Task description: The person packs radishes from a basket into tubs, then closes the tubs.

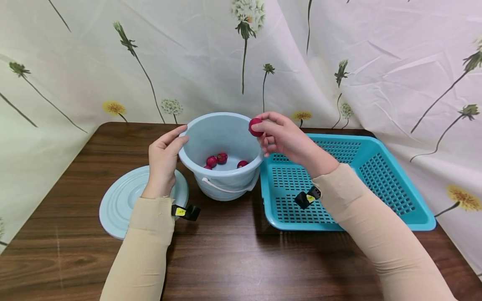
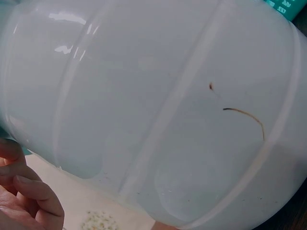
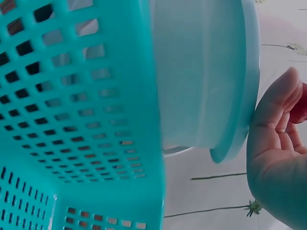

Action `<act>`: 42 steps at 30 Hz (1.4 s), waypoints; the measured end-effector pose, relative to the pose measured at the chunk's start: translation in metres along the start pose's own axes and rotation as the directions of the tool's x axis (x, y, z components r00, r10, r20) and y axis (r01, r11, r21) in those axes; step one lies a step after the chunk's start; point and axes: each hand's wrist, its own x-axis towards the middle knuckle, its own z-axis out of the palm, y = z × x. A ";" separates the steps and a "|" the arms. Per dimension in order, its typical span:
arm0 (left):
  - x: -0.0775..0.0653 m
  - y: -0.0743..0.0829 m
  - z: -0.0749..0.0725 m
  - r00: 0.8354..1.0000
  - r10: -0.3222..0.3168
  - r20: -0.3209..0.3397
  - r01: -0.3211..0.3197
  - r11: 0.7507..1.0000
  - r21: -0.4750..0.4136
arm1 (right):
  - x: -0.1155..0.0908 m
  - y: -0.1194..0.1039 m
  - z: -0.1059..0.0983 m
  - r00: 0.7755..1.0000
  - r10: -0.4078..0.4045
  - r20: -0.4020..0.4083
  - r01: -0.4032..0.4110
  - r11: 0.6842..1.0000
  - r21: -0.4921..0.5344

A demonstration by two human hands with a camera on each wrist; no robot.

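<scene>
My left hand (image 1: 162, 161) grips the left rim of a pale blue bucket (image 1: 226, 186), its thumb over the edge. Several small round red fruits (image 1: 222, 158) lie on the bucket's bottom. Above the right rim, my right hand (image 1: 280, 136) pinches another red fruit (image 1: 256, 127) between thumb and fingers. The right wrist view shows this fruit (image 3: 300, 106) partly cut off by the frame edge. In the left wrist view, the bucket wall (image 2: 144, 96) fills most of the picture, with curled fingers (image 2: 41, 199) at lower left.
A turquoise perforated basket (image 1: 301, 226) stands right beside the bucket, under my right forearm. The round pale blue lid (image 1: 116, 209) lies flat on the brown wooden table (image 1: 233, 259), partly behind my left wrist. A flower-printed cloth (image 1: 203, 54) hangs behind the table.
</scene>
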 end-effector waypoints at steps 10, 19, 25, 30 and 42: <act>0.000 0.000 0.002 1.000 -0.004 -0.001 0.004 1.000 0.001 | 0.010 -0.007 0.015 0.998 0.031 0.061 -0.029 0.999 -0.032; -0.001 0.001 0.003 1.000 -0.002 0.004 0.002 1.000 0.003 | 0.019 -0.009 0.020 0.996 0.060 0.061 -0.053 0.993 -0.110; -0.001 0.000 0.004 1.000 -0.009 0.009 0.009 1.000 0.001 | 0.026 -0.007 0.020 0.995 0.082 0.052 -0.067 0.967 -0.244; 0.000 0.000 0.003 1.000 -0.003 0.002 0.003 1.000 -0.012 | 0.028 -0.003 0.021 0.994 0.103 0.034 -0.085 0.934 -0.347; 0.001 -0.001 0.002 1.000 -0.008 -0.005 0.008 1.000 -0.007 | 0.026 0.000 0.031 0.997 0.076 -0.004 -0.069 0.881 -0.468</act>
